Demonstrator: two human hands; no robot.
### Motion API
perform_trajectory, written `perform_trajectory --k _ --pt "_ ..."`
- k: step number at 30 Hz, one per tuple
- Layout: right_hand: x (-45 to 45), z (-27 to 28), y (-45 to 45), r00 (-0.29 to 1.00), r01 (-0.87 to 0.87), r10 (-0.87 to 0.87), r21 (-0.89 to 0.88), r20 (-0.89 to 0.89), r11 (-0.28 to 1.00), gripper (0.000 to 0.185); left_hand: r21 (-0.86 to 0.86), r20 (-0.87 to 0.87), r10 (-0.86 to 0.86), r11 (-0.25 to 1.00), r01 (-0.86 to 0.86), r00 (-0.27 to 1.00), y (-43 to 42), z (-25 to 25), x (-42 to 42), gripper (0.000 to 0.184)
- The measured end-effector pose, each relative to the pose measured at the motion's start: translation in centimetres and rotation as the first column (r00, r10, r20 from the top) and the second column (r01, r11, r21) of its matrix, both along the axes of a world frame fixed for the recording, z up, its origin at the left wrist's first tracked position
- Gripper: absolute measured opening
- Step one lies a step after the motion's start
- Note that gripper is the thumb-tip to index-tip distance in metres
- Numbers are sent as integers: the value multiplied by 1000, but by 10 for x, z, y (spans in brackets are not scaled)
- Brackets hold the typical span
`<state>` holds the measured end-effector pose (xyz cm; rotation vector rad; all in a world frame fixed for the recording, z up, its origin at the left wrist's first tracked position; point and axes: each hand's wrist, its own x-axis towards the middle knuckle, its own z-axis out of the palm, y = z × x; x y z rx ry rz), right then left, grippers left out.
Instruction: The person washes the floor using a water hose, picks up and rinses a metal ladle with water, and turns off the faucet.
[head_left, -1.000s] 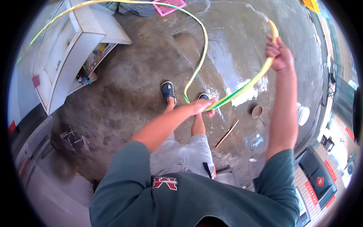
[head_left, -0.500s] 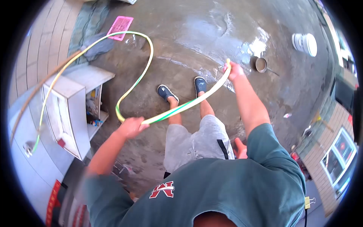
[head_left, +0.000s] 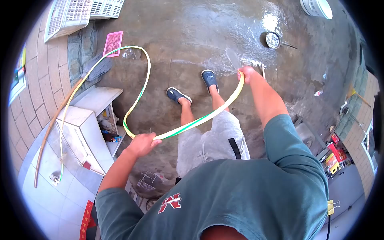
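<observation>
A yellow-green hose [head_left: 192,125] runs across in front of my legs. My left hand [head_left: 143,145] is closed around it at the lower left. Near the hose's end, my right hand [head_left: 248,74] grips it, with fingers wrapped round. Water sprays from that end onto the wet concrete floor [head_left: 180,40]. Beyond my left hand, the hose loops up past a pink plastic basket [head_left: 113,43] and back down to a tap [head_left: 55,177] on the tiled wall. Dark clogs [head_left: 210,79] are on my feet.
A long-handled pan [head_left: 273,40] and a white bucket [head_left: 317,8] stand on the wet floor at the upper right. At left are a white cabinet [head_left: 86,132], a mop [head_left: 97,70] and a white crate [head_left: 69,18]. Tools and a red-and-yellow item [head_left: 335,158] lie at right.
The view has shifted, bringing the white crate into sight. The hose end has tipped from pointing up to the upper left, and spray now shows there. Both hands keep their hold.
</observation>
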<state>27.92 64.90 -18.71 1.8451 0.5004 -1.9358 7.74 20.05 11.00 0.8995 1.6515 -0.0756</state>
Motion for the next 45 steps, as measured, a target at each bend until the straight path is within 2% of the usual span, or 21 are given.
perform_trajectory --k 2,5,6,8,12,19,23,27,30,35,36,39,43,45 --pt "10 -9 7 1000 -18 18 -40 -15 999 17 -26 21 -25 999 26 999 8 1 10 41" --pt "12 2 9 991 -130 127 93 31 987 30 -42 43 -56 997 58 997 17 -1 21 41" --pt "7 12 11 996 -67 64 53 63 996 32 -48 53 -58 997 60 997 19 -1 25 42" --pt "11 5 18 988 -129 119 92 103 987 33 -72 65 -70 995 75 995 27 -1 31 42" --pt "12 9 32 965 -232 204 174 163 957 33 8 85 -78 997 78 993 43 -8 45 43" --pt "49 -18 50 886 -393 339 124 318 911 30 78 110 -108 992 100 988 63 -32 49 45" --pt "78 -23 56 860 -386 283 180 424 905 30 121 110 -120 987 107 987 77 -40 42 45" --pt "87 -33 71 877 -328 264 100 403 939 32 203 74 -104 975 87 992 73 -44 31 46" --pt "67 -27 67 878 -340 274 107 393 934 31 162 102 -56 986 39 993 67 -39 21 42" --pt "-17 -11 31 866 -408 345 111 363 906 27 213 48 17 977 -27 999 20 -30 6 39" --pt "-34 -8 18 862 -434 351 174 365 884 31 222 38 37 974 -45 999 10 -26 3 39" --pt "-91 12 -6 843 -467 426 51 329 883 29 268 -24 137 955 -126 990 -25 -15 -3 38" --pt "-160 25 -38 794 -603 550 220 258 767 27 311 -50 302 911 -272 952 -74 0 -5 36" --pt "-196 35 -52 771 -634 585 215 252 743 27 326 -71 392 878 -350 917 -95 10 -2 35"
